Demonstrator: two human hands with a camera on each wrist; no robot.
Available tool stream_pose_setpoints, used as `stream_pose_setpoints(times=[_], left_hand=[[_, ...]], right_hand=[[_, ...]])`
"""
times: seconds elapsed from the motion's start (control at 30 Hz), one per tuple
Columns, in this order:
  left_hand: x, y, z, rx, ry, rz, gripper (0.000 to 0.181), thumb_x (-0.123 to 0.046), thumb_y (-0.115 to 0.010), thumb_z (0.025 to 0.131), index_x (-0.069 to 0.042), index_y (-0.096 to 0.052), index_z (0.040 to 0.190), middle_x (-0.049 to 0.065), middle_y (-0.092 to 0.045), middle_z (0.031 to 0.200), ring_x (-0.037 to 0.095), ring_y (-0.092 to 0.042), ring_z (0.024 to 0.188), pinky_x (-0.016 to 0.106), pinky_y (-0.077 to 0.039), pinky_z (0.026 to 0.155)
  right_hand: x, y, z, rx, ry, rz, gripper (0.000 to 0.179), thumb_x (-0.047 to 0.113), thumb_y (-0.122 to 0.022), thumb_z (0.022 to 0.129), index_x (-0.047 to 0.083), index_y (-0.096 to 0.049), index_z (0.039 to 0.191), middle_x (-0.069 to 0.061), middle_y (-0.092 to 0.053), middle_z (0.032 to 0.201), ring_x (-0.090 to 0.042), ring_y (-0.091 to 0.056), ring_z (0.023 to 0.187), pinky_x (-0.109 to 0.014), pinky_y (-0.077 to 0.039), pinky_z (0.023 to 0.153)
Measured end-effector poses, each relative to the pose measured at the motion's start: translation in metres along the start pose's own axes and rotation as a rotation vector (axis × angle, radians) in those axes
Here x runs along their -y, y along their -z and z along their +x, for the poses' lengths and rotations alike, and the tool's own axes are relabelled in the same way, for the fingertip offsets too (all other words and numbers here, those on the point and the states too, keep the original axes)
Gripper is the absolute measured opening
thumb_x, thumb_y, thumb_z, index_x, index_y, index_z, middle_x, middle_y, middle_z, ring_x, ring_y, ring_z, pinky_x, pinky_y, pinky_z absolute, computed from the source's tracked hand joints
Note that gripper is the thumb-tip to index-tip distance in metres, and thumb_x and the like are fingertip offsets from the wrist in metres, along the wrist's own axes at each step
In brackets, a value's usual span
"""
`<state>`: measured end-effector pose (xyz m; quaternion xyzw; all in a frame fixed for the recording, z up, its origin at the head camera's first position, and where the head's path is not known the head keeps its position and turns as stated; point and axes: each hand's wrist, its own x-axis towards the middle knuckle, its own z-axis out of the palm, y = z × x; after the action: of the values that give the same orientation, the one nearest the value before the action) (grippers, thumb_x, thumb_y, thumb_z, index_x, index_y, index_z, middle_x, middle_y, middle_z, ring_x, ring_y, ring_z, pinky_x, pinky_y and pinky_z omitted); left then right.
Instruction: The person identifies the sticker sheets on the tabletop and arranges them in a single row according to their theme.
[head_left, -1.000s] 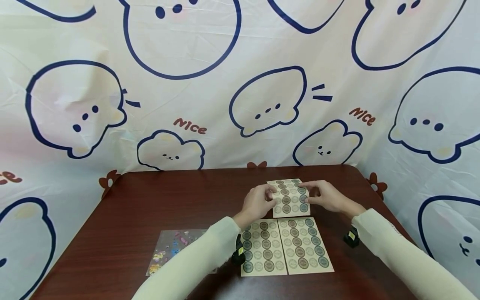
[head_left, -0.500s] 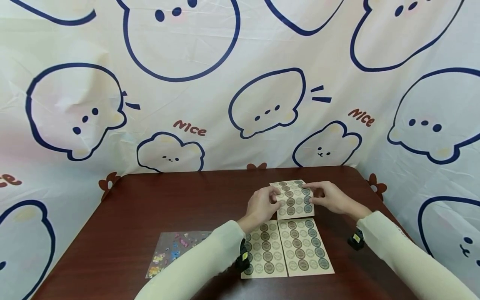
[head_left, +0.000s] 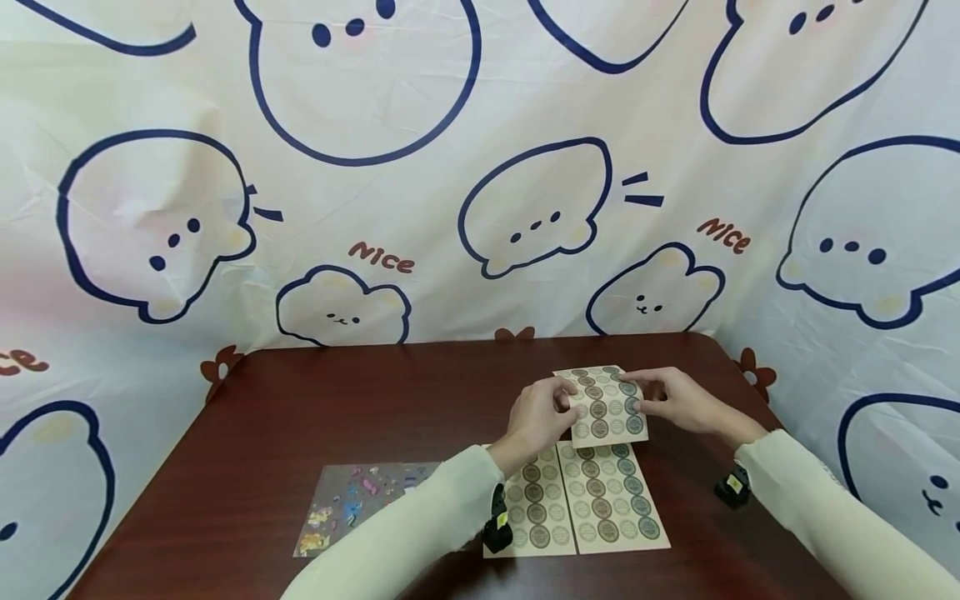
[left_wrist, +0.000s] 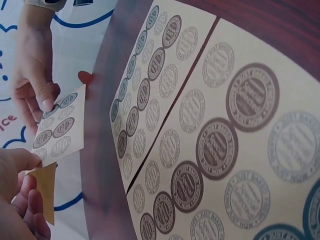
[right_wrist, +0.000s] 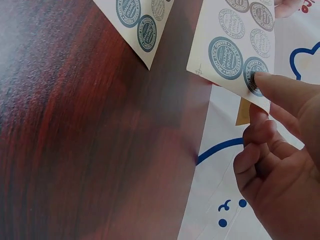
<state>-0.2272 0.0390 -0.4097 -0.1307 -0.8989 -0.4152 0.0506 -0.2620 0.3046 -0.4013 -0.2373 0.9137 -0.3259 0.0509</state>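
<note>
Between both hands is a cream sticker sheet (head_left: 609, 408) printed with rows of round brown, teal and pale labels. My left hand (head_left: 538, 417) pinches its left edge, thumb on the printed face. At the right edge my right hand (head_left: 678, 400) pinches it the same way, as the right wrist view shows with the thumb over a teal sticker (right_wrist: 226, 57). The sheet is raised and tilted, its lower edge overlapping the top of two similar sheets. Those lie side by side on the table: a left sheet (head_left: 547, 521) and a right sheet (head_left: 611, 508). My left sleeve and wrist camera partly cover the left one.
A clear sheet of small colourful stickers (head_left: 352, 504) lies left of the cream sheets, partly behind my left forearm. The dark red-brown table (head_left: 390, 400) ends at the back against a patterned cloth (head_left: 435, 208), which also hangs at both sides.
Both hands have moved right and slightly toward me with the held sticker sheet. It now overlaps the top of the lying right sheet. The lying sheets have stayed put.
</note>
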Motion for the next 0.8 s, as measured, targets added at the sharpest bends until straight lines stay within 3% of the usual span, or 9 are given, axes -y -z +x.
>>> stream_pose_setpoints(times=[0.57,0.8], left_hand=[[-0.008,-0.014,-0.004,0.009,-0.010,-0.108,0.019,-0.014,-0.079,0.085,-0.017,-0.073,0.103,-0.007,-0.064,0.079,0.000,-0.048,0.063,0.019,-0.041,0.063],[-0.010,-0.023,-0.005,0.035,-0.015,-0.135,0.019,-0.016,-0.079,0.087,-0.017,-0.074,0.105,-0.006,-0.064,0.080,0.001,-0.047,0.061,0.019,-0.041,0.061]], right_hand=[[-0.009,0.004,-0.019,-0.012,-0.044,-0.006,0.050,0.014,-0.071,0.093,0.004,-0.059,0.141,-0.016,-0.068,0.117,-0.011,-0.049,0.057,-0.026,-0.045,0.051],[-0.012,0.007,-0.026,-0.031,-0.053,-0.013,0.047,0.016,-0.070,0.095,0.003,-0.060,0.139,-0.018,-0.068,0.123,-0.011,-0.049,0.063,-0.025,-0.043,0.054]])
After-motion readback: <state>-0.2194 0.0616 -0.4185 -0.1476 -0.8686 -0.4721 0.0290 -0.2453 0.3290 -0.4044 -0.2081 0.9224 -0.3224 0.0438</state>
